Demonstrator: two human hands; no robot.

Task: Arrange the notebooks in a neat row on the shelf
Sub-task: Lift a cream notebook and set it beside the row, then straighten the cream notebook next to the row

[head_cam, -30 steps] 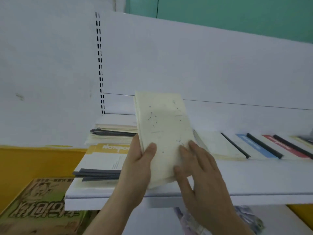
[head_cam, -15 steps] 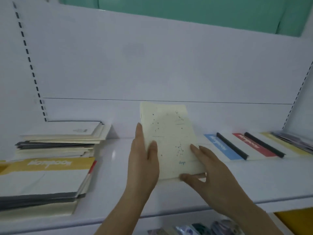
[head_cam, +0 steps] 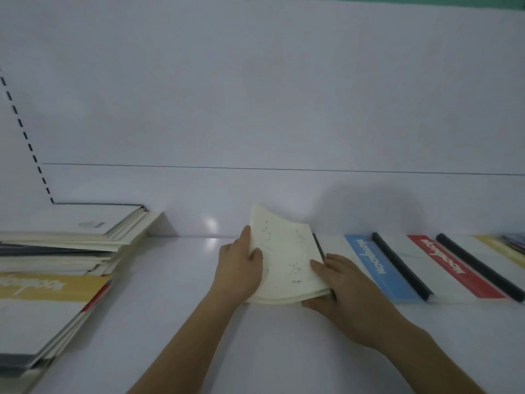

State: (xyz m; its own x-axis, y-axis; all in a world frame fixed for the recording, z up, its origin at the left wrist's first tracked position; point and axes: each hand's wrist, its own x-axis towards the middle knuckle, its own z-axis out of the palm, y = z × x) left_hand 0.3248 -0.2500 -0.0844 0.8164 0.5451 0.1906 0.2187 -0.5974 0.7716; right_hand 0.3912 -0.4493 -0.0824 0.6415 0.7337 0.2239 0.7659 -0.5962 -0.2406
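Both hands hold a cream notebook [head_cam: 287,260] at the row's left end; left hand [head_cam: 241,265] grips its left edge, right hand [head_cam: 341,285] pinches its near right corner, probably squaring it against the blue-banded notebook [head_cam: 369,268] on the shelf [head_cam: 170,322].

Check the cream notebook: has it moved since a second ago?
Yes. The cream notebook has come down from above the shelf edge and gone right: it now lies against the blue-striped notebook, held by the left hand and right hand.

A stationery shop: slotted white display shelving [head_cam: 170,322] stocked with branded notebooks [head_cam: 377,268]
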